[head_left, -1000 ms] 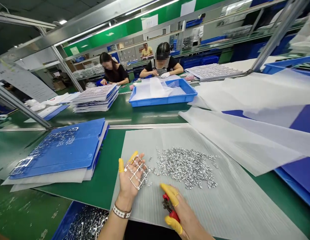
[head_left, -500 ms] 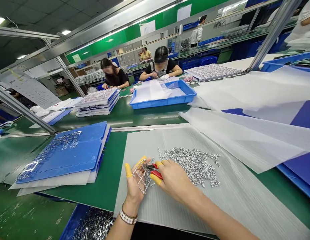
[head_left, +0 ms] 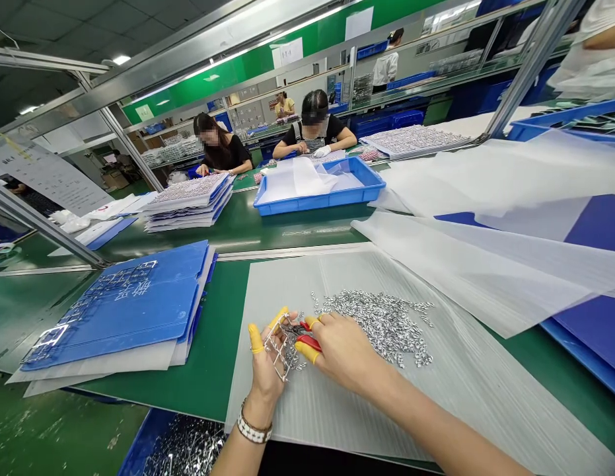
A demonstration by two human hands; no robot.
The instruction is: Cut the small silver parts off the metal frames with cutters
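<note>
My left hand, with yellow finger cots, is closed on a small silver metal frame and holds it upright above a grey foam sheet. My right hand, also with yellow cots, grips red-handled cutters whose tip meets the frame. Just right of my hands, a pile of several small silver metal pieces lies on the sheet.
Blue boards with metal frames lie at the left. A blue bin of metal frames sits below the table edge. A blue tray, stacked trays, white foam sheets and two seated people lie beyond.
One second ago my right hand held the cutters low, apart from the frame. It moved up to the frame, and the cutters now touch it. The left hand barely shifted.
</note>
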